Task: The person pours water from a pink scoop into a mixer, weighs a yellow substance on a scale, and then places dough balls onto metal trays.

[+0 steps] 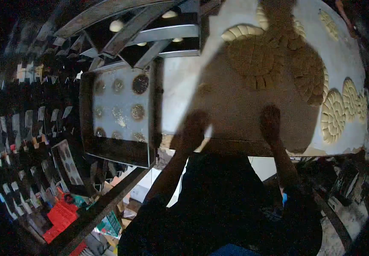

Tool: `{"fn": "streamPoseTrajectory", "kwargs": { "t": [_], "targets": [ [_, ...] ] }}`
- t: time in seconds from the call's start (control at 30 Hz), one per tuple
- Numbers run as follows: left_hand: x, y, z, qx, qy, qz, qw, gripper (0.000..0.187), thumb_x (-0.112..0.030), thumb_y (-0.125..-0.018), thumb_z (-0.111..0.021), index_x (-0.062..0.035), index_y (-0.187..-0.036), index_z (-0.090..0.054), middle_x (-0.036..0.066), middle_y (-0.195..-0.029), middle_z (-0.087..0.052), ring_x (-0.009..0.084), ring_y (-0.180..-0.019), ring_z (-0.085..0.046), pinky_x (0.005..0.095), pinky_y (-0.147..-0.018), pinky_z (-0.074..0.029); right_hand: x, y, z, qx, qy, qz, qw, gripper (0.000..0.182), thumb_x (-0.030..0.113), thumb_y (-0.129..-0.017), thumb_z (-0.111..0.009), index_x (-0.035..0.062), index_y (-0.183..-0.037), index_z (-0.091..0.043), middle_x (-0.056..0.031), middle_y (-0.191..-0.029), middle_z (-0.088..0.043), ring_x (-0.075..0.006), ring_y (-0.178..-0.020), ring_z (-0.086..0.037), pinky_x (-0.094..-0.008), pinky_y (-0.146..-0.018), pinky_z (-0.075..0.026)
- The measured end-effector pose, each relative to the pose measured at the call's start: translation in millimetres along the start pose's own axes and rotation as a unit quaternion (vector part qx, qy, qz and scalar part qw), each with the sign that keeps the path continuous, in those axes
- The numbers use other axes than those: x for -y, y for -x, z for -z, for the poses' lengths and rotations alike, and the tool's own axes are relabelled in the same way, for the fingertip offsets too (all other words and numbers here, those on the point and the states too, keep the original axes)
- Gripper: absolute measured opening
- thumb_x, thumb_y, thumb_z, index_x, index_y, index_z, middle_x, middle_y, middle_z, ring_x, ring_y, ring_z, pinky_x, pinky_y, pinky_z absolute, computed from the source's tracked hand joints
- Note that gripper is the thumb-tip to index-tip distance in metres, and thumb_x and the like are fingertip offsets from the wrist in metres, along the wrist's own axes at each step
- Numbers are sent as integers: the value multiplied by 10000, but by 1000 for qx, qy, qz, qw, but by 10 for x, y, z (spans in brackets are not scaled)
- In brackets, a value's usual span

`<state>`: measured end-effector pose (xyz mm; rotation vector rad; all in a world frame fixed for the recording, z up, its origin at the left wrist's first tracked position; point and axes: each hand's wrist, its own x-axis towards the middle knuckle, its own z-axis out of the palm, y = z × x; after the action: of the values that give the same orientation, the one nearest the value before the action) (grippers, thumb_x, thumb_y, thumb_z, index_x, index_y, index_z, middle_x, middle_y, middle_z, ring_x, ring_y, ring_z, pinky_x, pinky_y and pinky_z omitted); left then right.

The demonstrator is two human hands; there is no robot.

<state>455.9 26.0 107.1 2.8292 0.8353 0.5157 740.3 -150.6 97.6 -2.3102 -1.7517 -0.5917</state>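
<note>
My left hand (195, 128) is over the near left part of the floured table (182, 81), in deep shadow. My right hand (270, 121) is farther right over the same shaded surface, its outline compact and rounded. Darkness hides the fingers of both, and I cannot make out anything held. A small flat piece of dough (204, 88) lies beyond my left hand. Farther away are rows of cut dough pieces set in overlapping groups: a shaded group (255, 57), another beside it (306, 74), and a pale group (333, 116) at the right.
A deep metal tray (152, 111) with round marks on its base stands left of the table. Behind it, metal trays (167, 33) hold several dough balls (116, 26). Racks (33, 119) fill the left side, above a red crate (61, 217). A person's arm (344, 17) shows top right.
</note>
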Motion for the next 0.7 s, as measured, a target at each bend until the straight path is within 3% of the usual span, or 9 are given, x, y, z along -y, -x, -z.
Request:
{"fn": "streamPoseTrajectory", "kwargs": {
  "t": [0.1,0.17,0.2,0.27,0.33,0.4,0.5,0.6,0.7],
  "targets": [
    [27,151,520,78,130,33,988,310,-172,-833,-535,-13,-1100,-520,190,-1102,-524,329,-1033,-493,400,-959,-348,-386,211,179,177,-120,-61,975,217,180,-850,-533,-3,-962,-566,-156,-1073,-523,-265,-1053,-471,-450,-908,-384],
    [345,267,455,168,273,129,938,316,-193,-840,-527,-22,-1106,-515,192,-1101,-519,339,-1042,-489,422,-949,-359,-585,240,139,306,-348,-266,845,305,266,-859,-539,-6,-992,-573,-153,-1097,-529,-234,-1038,-512,-410,-877,-435],
    [418,214,499,159,281,130,937,316,-193,-840,-527,-22,-1106,-515,192,-1101,-519,339,-1042,-489,422,-949,-359,-478,213,209,306,-339,-261,851,305,266,-859,-539,-6,-992,-573,-153,-1097,-529,-234,-1038,-512,-410,-877,-435],
    [467,-274,1030,53,274,113,954,390,-144,-823,-549,13,-1174,-482,222,-1242,-438,344,-1114,-438,486,-966,-328,332,-304,661,169,-655,-420,605,254,220,-857,-557,-6,-971,-577,-138,-1027,-563,-223,-959,-561,-355,-822,-469],
    [673,-323,625,16,119,41,992,409,-153,-824,-543,15,-1191,-472,231,-1241,-435,348,-1136,-428,483,-970,-327,944,-559,731,155,-433,-236,856,251,217,-845,-591,-1,-969,-578,-139,-998,-575,-222,-940,-569,-345,-803,-476],
    [728,-244,555,-14,-42,-32,999,428,-162,-825,-536,17,-1207,-462,239,-1239,-433,353,-1157,-419,479,-975,-326,1501,-991,1072,85,-351,-124,924,290,198,-818,-627,2,-1023,-568,-149,-1010,-573,-242,-952,-570,-351,-802,-481],
    [737,-251,1037,44,-267,-152,951,466,-194,-829,-522,24,-1233,-441,253,-1227,-436,370,-1183,-404,456,-990,-323,1816,-1067,878,3,-334,-55,941,371,229,-800,-644,12,-1083,-543,-163,-1066,-550,-284,-967,-566,-372,-820,-475],
    [886,-273,1617,19,-9,-70,997,477,-124,-788,-562,-2,-1234,-445,229,-1178,-471,375,-1140,-419,454,-966,-334,1861,-912,660,88,-279,-21,956,453,238,-752,-688,29,-1118,-523,-174,-1115,-523,-329,-1014,-536,-408,-863,-447],
    [1190,-33,1870,-42,168,62,983,485,-58,-742,-595,-23,-1207,-463,203,-1128,-499,375,-1088,-432,448,-935,-345,1925,-909,751,119,-361,-146,913,485,291,-741,-688,35,-1120,-525,-192,-1138,-499,-347,-1072,-492,-437,-912,-404]
  ]
}}
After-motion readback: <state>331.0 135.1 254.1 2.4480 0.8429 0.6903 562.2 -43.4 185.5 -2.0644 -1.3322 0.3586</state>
